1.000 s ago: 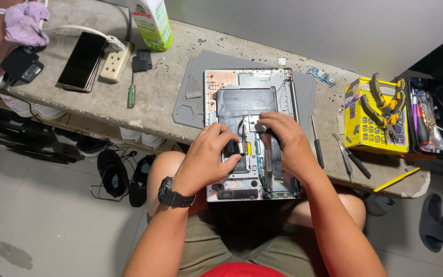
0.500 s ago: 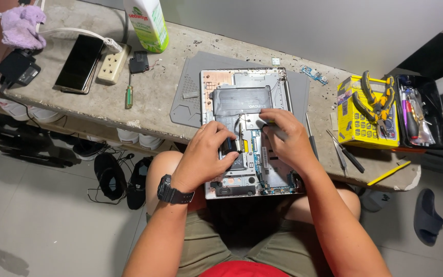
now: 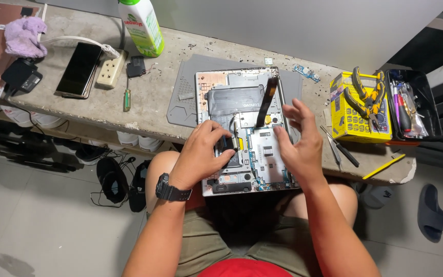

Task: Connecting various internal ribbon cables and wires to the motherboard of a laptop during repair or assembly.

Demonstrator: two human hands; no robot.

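A: Head view. What have your hands got?

B: Your left hand lies curled on the opened laptop, fingertips pressed down by a small dark part near the middle of the board. I cannot tell whether you pinch anything there. The watch sits on that wrist.

A: And the right?

B: Your right hand is spread wide, fingers apart and raised over the laptop's right edge; it grips nothing. Just left of its fingertips a dark ribbon stands up from the board, tilted slightly. Touching or not, I cannot tell.

A: Where is the laptop?

B: Bottom cover off, it lies on a grey mat on the concrete bench, its near end hanging over the bench edge above your knees.

A: What lies to the left?

B: A green-handled screwdriver near the mat, a small black part, a power strip and a phone beside it. A green and white bottle stands behind them, and a purple cloth lies at the far left.

A: To the right?

B: A yellow meter with pliers on top, a black tray of tools touching it, a dark tool near your right hand, and a yellow pencil at the bench edge.
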